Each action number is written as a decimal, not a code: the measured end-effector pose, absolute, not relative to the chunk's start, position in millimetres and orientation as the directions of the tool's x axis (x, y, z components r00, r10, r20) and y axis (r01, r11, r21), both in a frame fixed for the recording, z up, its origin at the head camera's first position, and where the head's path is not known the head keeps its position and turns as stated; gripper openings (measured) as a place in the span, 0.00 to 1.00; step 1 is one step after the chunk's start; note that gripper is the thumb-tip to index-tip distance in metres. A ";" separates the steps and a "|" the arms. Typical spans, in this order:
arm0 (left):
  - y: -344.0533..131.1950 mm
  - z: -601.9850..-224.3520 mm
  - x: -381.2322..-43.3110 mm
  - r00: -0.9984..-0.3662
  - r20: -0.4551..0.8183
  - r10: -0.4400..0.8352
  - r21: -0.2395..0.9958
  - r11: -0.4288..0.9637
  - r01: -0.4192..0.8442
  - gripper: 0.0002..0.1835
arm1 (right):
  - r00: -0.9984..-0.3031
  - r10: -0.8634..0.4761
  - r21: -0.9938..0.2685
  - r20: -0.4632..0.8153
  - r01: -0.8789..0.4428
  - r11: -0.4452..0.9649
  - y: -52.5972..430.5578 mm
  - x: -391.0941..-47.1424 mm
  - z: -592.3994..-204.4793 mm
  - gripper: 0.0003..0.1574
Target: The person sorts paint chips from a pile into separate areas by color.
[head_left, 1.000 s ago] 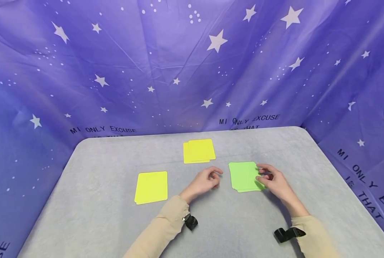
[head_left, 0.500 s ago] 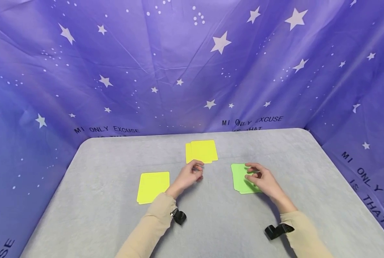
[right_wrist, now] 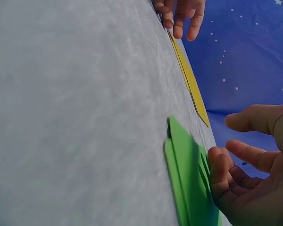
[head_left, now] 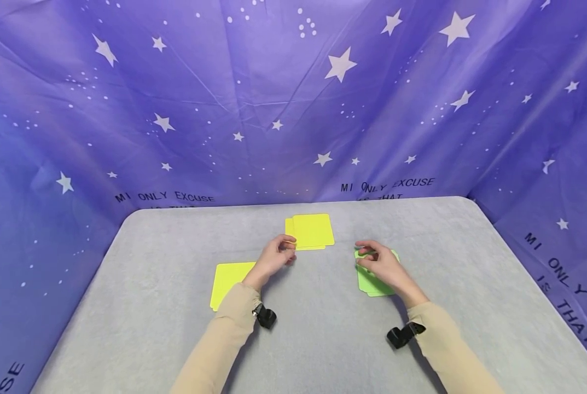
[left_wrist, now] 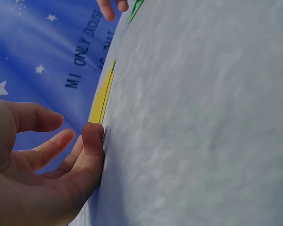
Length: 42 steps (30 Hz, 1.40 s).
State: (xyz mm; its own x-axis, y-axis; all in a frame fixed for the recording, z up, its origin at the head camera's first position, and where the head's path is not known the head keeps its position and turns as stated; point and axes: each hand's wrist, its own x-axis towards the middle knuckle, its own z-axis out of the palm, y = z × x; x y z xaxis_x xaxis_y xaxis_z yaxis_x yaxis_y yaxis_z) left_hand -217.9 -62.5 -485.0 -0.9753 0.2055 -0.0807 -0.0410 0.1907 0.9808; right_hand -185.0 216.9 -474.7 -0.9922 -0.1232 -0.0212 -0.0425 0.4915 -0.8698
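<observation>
Two yellow square cards (head_left: 315,230) lie overlapping at the back middle of the table. My left hand (head_left: 273,257) is at their left front corner, fingers loosely bent and nothing in them. In the left wrist view its fingertips show right at the edge of the yellow pair (left_wrist: 102,96). My right hand (head_left: 381,268) hovers over a small stack of green cards (head_left: 376,286), covering part of it, with thumb and index finger apart. The right wrist view shows the green stack (right_wrist: 186,165) just beside the curled lower fingers.
Another yellow card stack (head_left: 228,279) lies at the front left, partly behind the left forearm. A grey cloth covers the table (head_left: 323,339). A purple star-printed curtain (head_left: 254,82) hangs along the back and both sides.
My left hand has moved left and slightly away from me, up to the back yellow cards. The right hand has slid left across the green stack. The cards stay where they lay.
</observation>
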 end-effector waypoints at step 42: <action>-51.2 -481.9 -209.0 -0.987 -0.120 0.109 0.992 0.053 -0.114 0.19 | -0.981 -0.136 -0.965 -0.137 0.102 0.241 170.0 -202.2 -469.1 0.48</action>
State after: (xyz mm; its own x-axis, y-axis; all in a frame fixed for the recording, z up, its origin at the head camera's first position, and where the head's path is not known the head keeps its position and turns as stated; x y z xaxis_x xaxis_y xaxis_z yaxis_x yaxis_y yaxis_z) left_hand -209.0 -51.2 -481.9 -0.9869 0.1085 -0.1196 -0.1144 0.0532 0.9920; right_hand -202.2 170.0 -469.1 -0.9812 -0.1356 -0.1371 0.1016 0.2411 -0.9652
